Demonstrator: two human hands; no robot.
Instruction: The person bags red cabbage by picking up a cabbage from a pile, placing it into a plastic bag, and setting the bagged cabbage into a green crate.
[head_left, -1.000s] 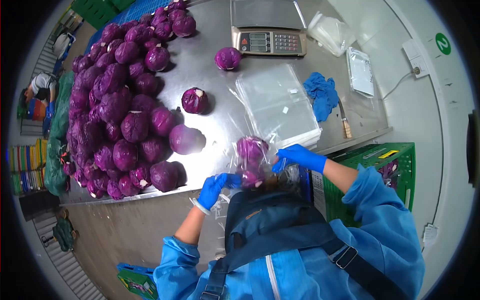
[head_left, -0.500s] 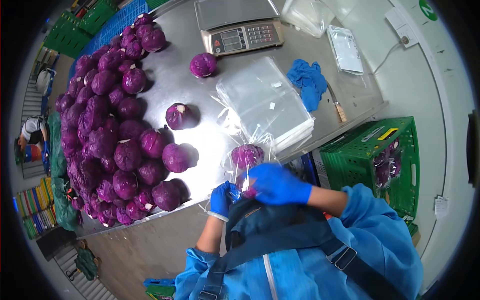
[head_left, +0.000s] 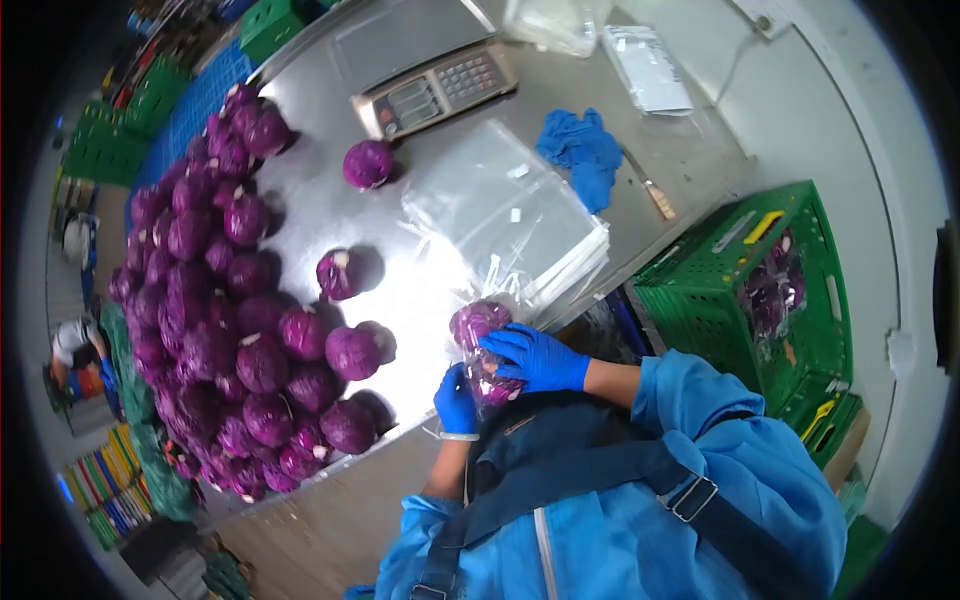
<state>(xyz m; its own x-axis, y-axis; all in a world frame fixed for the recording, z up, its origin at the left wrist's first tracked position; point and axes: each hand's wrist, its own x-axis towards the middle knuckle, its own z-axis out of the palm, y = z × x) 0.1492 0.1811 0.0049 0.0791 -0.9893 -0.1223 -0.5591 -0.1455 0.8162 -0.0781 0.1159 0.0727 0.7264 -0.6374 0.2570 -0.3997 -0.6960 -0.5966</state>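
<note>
At the table's near edge, a clear plastic bag holds two red cabbages, an upper one [head_left: 478,322] and a lower one [head_left: 492,384] against my apron. My right hand [head_left: 540,360], in a blue glove, curls its fingers over the bagged cabbages from the right. On the other side my left hand [head_left: 457,402], gloved in blue too, is closed at the bag's edge; its fingertips are partly hidden. A stack of clear plastic bags [head_left: 500,210] lies just beyond. Single red cabbages [head_left: 340,274] sit to the left of it, beside a big heap of red cabbages [head_left: 205,330].
A weighing scale [head_left: 435,92] stands at the far side of the steel table [head_left: 310,190]. A crumpled blue glove [head_left: 582,155] and a knife [head_left: 655,195] lie at the right. A green crate [head_left: 700,300] with bagged cabbages is by my right side. Another person [head_left: 75,350] is far left.
My right hand has settled over the bagged cabbages, where it was blurred by motion before. My left hand stays at the bag's edge. The view has tilted and shifted.
</note>
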